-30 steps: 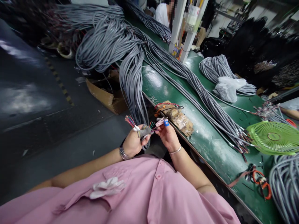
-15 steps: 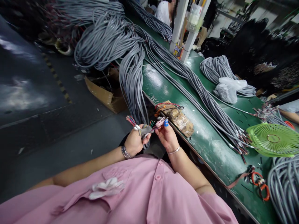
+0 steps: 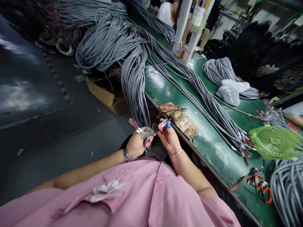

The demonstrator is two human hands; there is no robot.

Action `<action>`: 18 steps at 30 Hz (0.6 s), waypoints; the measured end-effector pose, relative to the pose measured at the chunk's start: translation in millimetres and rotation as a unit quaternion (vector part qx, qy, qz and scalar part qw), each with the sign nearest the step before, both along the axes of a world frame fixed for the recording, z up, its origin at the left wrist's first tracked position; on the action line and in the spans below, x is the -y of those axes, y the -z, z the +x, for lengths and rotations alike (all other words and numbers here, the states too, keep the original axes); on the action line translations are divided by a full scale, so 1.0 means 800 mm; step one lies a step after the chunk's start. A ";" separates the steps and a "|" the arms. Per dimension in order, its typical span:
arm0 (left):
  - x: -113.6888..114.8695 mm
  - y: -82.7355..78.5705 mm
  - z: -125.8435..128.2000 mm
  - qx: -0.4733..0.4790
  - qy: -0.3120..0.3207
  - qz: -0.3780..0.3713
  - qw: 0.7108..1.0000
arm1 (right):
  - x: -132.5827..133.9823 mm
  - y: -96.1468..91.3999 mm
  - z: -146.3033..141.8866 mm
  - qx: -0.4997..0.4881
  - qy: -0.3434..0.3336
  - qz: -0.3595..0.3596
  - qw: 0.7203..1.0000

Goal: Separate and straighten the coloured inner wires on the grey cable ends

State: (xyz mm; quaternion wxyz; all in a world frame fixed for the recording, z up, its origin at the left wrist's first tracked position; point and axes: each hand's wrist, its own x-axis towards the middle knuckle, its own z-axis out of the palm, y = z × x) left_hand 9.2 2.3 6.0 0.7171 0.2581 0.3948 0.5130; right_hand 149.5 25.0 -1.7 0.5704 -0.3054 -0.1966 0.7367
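green fan (image 3: 276, 142), cardboard box (image 3: 100, 94), plastic bag (image 3: 230, 93)

No words or numbers can be read. The letters on the yellow and blue pack (image 3: 180, 51) by the post (image 3: 181, 28) are too small.

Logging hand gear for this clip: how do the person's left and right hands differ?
The left hand holds coloured wires, while the right hand holds a small pink item. The left hand wears a grey finger cover; the right hand, a blue fingertip cover. A watch circles the left hand's wrist, a thin bracelet the right's. Both hands are bare apart from these covers.
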 end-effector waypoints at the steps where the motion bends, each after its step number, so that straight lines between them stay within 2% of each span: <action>1: 0.000 0.000 0.000 0.004 0.001 0.002 1.000 | 0.000 0.000 0.000 0.000 0.000 0.001 1.000; 18: -0.003 -0.002 0.002 0.006 -0.007 0.000 1.000 | -0.001 0.006 0.001 0.014 0.003 -0.016 1.000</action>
